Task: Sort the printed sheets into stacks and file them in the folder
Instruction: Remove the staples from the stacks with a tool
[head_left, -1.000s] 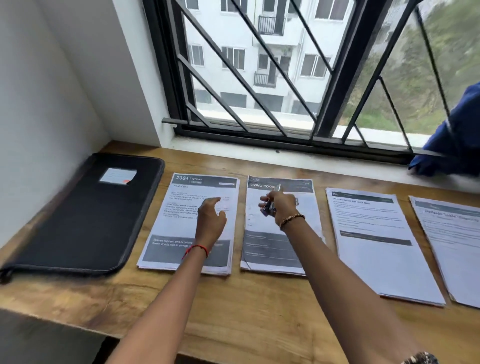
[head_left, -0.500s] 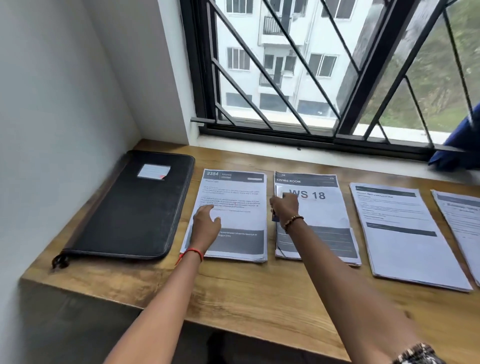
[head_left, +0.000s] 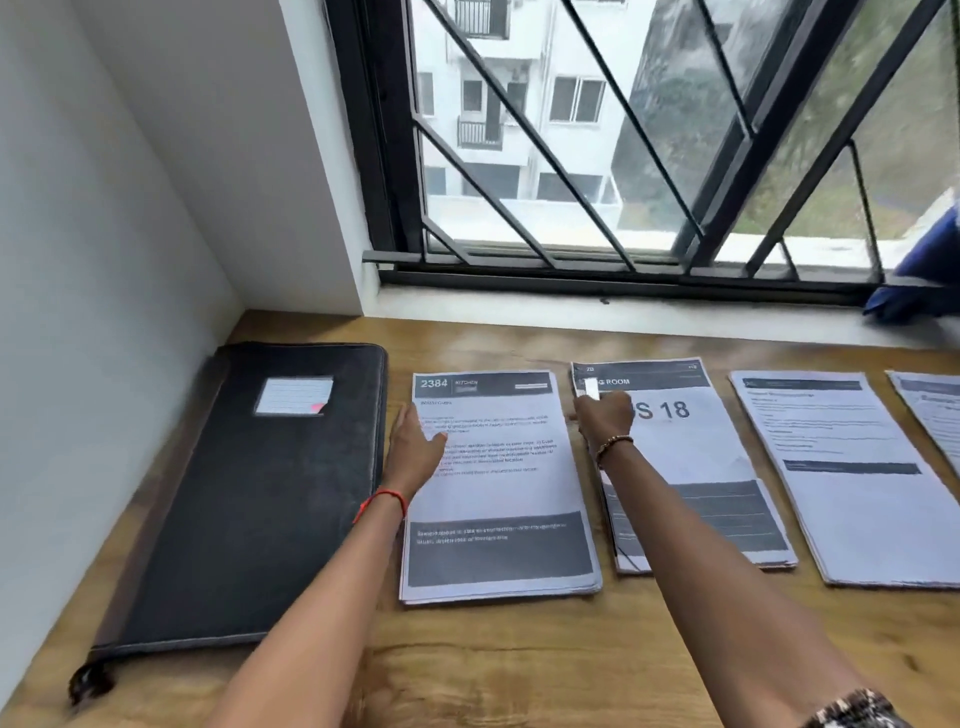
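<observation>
Several stacks of printed sheets lie side by side on the wooden table. My left hand rests with straight fingers on the left edge of the kitchen stack. My right hand is curled round a small silvery clip at the top left corner of the living room stack, whose top sheet reads "WS 18". A third stack and a fourth stack lie further right. The closed black folder lies at the far left.
A white wall stands close on the left of the folder. Behind the table is a window with a black grille above a white sill. A blue cloth sits on the sill at the right.
My left hand slid from the middle of the kitchen stack to its left edge. My right hand carried the clip to the living room stack's top left corner. A "WS 18" sheet now tops that stack.
</observation>
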